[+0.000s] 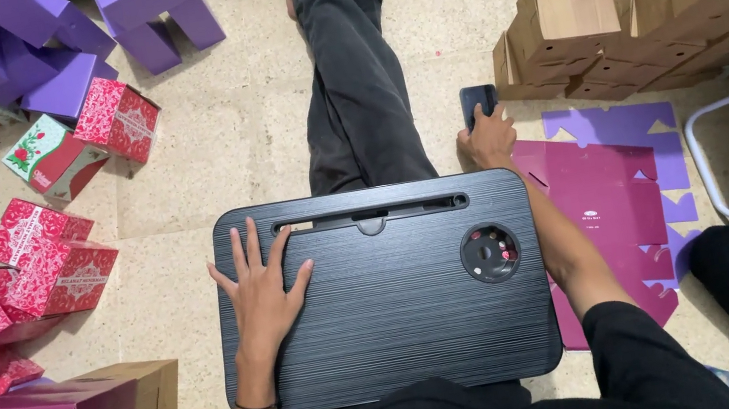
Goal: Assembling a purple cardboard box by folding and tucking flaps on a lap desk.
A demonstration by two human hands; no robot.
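Head view: left hand (pixel 259 288) lies flat, fingers spread, on black lap counter (pixel 406 327) at frame centre. Right hand (pixel 488 138) reaches past counter's upper-right corner, fingers curled round dark phone (pixel 478 101) on floor (pixel 270 121). Flat magenta box blanks (pixel 610 211) lie right of counter

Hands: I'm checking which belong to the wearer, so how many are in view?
2. The left hand lies flat on the black lap desk; the right hand reaches past its far right corner to a dark phone on the floor.

Black lap tray (pixel 406 327) bears one flat palm; floor (pixel 251 125) carries boxes (pixel 55 264).
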